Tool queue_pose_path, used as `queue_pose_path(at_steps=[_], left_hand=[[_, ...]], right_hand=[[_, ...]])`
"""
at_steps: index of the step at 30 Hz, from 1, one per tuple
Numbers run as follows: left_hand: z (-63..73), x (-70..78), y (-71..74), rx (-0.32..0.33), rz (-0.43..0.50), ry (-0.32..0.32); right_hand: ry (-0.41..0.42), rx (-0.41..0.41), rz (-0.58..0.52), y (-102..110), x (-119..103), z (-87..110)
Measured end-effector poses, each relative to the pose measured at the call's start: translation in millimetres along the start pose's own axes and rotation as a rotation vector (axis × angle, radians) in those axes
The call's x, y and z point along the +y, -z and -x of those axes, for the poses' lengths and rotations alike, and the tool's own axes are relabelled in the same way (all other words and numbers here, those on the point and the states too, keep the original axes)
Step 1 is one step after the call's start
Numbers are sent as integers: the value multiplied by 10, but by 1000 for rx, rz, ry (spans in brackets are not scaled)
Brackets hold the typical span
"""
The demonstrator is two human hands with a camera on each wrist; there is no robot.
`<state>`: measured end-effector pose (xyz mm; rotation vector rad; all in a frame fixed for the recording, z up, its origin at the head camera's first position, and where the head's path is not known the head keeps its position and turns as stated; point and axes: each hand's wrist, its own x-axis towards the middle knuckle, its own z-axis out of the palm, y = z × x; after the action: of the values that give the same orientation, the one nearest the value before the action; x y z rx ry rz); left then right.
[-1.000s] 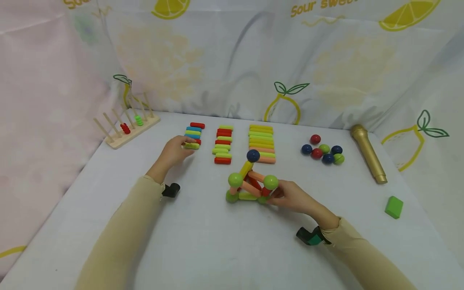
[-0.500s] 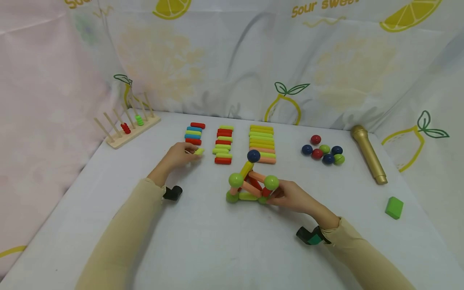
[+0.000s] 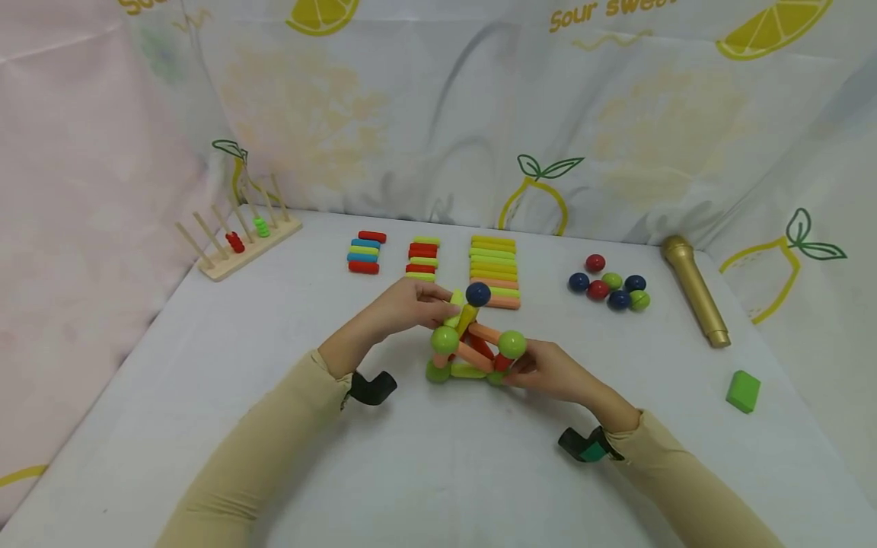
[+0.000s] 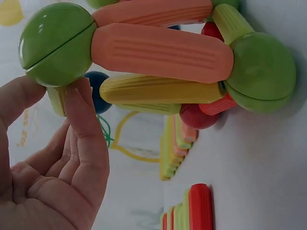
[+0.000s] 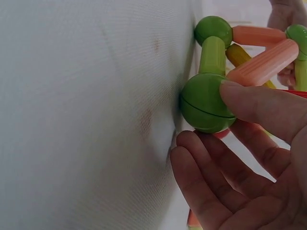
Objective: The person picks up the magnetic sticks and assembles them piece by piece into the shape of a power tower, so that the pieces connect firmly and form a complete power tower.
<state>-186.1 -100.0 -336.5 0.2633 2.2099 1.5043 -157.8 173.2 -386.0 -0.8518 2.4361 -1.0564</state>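
Note:
A frame of magnetic rods and balls (image 3: 474, 355) stands on the table, a dark blue ball (image 3: 478, 294) at its top. My left hand (image 3: 404, 310) pinches a light green rod (image 3: 455, 301) between thumb and fingers. In the left wrist view that rod (image 4: 56, 101) meets the frame's upper left green ball (image 4: 57, 45). On the other side, my right hand (image 3: 556, 371) holds the lower right corner. The right wrist view has its thumb and fingers around a green ball (image 5: 206, 103) there. The frame's rear is partly hidden.
Rods lie in rows behind the frame: a left group (image 3: 363, 257), a middle group (image 3: 422, 251) and a right group (image 3: 493, 260). Loose balls (image 3: 597, 290), a gold microphone (image 3: 697, 293) and a green block (image 3: 744, 391) are on the right. A peg stand (image 3: 250, 250) occupies the back left.
My left hand has taken the light green rod from the left group and carried it right to the frame's upper left ball. My right hand has stayed at the lower right corner.

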Motion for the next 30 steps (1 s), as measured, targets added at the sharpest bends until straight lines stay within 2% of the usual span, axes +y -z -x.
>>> queue_pose_path(at_steps=[10, 24, 28, 30], left_hand=[[-40, 37, -49, -35, -60, 37], [-88, -28, -101, -4, -42, 19], [-80, -89, -45, -8, -12, -4], [-76, -143, 41, 20, -26, -32]], right_hand=[[14, -9, -30, 3, 12, -22], [30, -2, -44, -3, 16, -16], [25, -7, -44, -5, 12, -17], [17, -7, -38, -6, 3, -15]])
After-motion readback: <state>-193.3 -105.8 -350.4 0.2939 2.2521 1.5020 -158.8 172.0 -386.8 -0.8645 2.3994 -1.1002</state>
